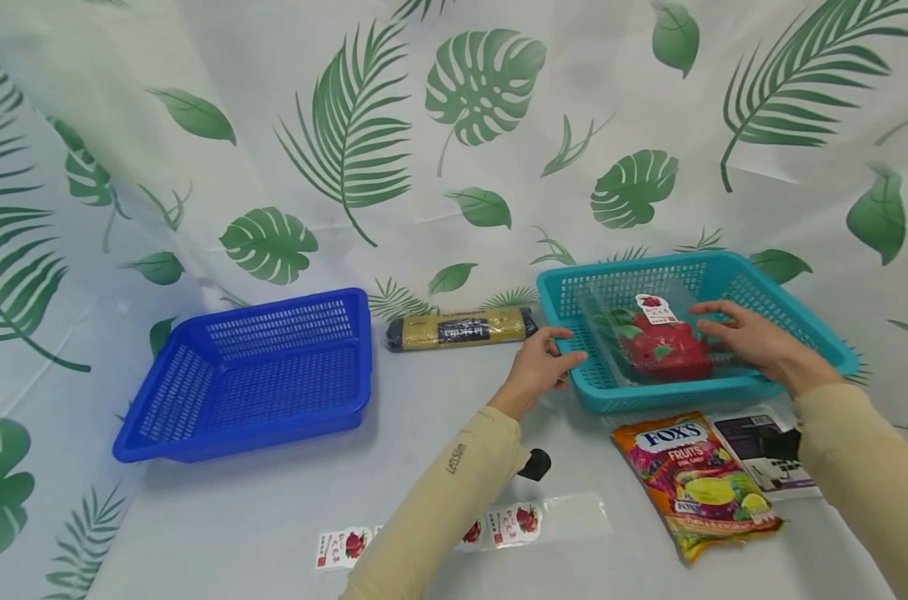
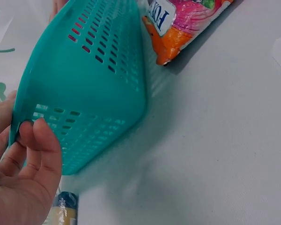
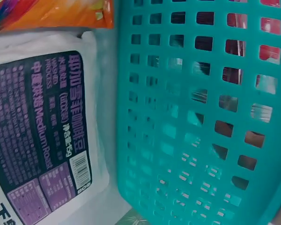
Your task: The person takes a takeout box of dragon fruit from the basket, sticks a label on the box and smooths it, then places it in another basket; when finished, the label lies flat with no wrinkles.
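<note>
My left hand [image 1: 538, 367] grips the left rim of a teal basket [image 1: 652, 395], thumb and fingers on either side of the edge in the left wrist view. Inside the basket lies a clear plastic box [image 1: 609, 350] of red and green dragon fruit [image 1: 667, 348], with a white fruit label [image 1: 654, 308] on its lid. My right hand [image 1: 754, 340] reaches over the basket's near right side, its loosely bent fingers at the right edge of the box. In the right wrist view, the basket wall [image 3: 178, 140] hides most of that hand.
A blue basket [image 1: 273, 392] stands at left. A yellow la sicilia pasta packet [image 1: 464, 328] lies between the baskets. In front of the teal basket are a Fox's candy bag [image 1: 697, 483] and a coffee pouch [image 3: 42, 122]. Fruit stickers [image 1: 517, 523] lie near the front edge.
</note>
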A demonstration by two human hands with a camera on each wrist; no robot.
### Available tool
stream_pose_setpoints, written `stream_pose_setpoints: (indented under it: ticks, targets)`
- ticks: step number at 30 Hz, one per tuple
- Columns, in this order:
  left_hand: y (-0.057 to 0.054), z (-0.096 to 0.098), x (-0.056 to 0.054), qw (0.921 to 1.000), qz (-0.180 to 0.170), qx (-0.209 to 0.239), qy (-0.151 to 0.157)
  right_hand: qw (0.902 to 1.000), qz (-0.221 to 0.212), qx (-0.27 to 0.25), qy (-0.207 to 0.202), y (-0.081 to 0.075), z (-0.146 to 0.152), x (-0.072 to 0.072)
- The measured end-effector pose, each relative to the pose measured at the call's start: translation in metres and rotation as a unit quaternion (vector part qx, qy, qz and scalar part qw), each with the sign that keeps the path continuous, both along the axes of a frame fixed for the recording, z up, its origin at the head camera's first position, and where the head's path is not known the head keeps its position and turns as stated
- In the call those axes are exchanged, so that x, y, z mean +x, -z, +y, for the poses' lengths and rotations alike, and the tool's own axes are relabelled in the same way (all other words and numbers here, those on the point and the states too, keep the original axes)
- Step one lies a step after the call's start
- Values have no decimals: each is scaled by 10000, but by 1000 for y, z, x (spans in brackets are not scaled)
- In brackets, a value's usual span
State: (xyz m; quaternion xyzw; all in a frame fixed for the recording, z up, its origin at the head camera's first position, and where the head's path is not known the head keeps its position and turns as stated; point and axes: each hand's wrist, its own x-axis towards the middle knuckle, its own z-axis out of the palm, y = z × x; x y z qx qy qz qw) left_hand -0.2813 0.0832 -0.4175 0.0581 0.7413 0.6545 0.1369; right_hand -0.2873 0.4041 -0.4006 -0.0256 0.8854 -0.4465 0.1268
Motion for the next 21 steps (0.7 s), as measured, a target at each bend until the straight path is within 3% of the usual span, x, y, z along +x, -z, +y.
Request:
stream_pose_setpoints:
  ticks: [21]
  targets:
    - [-2, 1, 3, 9998, 69, -176, -90, 9996, -145, 122, 190, 3, -1, -2]
